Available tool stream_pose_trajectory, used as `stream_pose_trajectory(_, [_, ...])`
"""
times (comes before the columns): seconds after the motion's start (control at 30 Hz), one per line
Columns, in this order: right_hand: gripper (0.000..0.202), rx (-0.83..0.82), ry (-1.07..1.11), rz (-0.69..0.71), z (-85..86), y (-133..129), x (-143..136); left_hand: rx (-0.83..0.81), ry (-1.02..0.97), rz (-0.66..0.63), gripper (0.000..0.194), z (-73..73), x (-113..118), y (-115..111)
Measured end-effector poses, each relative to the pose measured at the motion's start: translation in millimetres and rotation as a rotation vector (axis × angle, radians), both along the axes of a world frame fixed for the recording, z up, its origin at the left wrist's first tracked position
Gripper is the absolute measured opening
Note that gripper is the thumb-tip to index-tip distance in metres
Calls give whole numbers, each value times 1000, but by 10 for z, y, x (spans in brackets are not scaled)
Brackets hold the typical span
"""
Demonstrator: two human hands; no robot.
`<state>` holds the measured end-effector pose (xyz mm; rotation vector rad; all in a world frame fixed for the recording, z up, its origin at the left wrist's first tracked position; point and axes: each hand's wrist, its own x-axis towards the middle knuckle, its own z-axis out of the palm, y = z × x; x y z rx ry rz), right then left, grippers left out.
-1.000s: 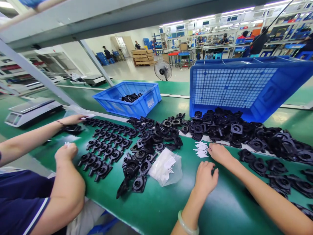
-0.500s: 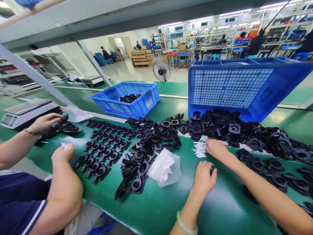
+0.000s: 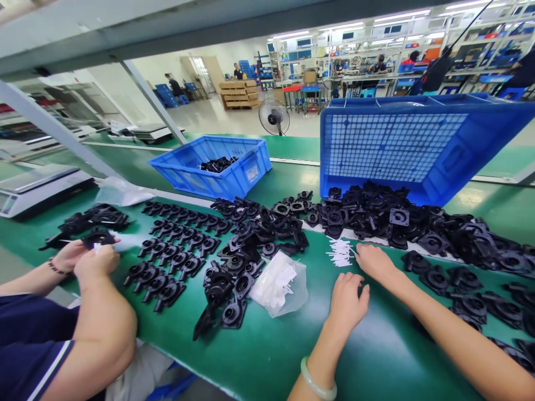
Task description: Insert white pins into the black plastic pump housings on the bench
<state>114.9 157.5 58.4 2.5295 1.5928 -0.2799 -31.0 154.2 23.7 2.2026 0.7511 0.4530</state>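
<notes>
While a co-worker's hands point(image 3: 86, 257) at the near left edge of the green tabletop point(image 3: 267, 356) pinch a black plastic part point(image 3: 97, 238) between them, a scale point(image 3: 39, 186) sits at the far left edge, with a loose heap of black parts point(image 3: 94, 218) beside it. Rows of black parts point(image 3: 175, 250) lie lined up next, then a jumbled pile point(image 3: 251, 245) behind which a small blue bin point(image 3: 215, 165) stands. Just right of that pile lies a clear bag of white pins point(image 3: 278, 284). The person's left hand point(image 3: 346, 301) rests near the front edge, fingers curled loosely down on the mat, gripping nothing that can be seen. Just beyond it, the right hand point(image 3: 376, 260) lies fingers down, its tips touching a small bunch of loose white pins point(image 3: 340, 253); whether it pinches one cannot be told. Behind, a large blue crate point(image 3: 401, 147) lies tipped, black parts spilling point(image 3: 418, 223) toward the right edge.
</notes>
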Motion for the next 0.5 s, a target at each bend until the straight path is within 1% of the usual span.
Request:
stream_pose_trajectory(0.1, [25,-17,2,-24,-5,0,18,-1,-8,-1,17,-23,6,7])
stream_pose_trajectory(0.27, [24,-9,-23,-46,71,-47,23,9,-29,4,19,-50,14,12])
stream_pose_trajectory(0.37, [25,25,-43,3,108,17,-17,-3,-20,8,19,-48,14,7])
stream_pose_trajectory(0.5, [27,56,-54,120,129,245,-57,-15,-23,11,20,-75,18,4])
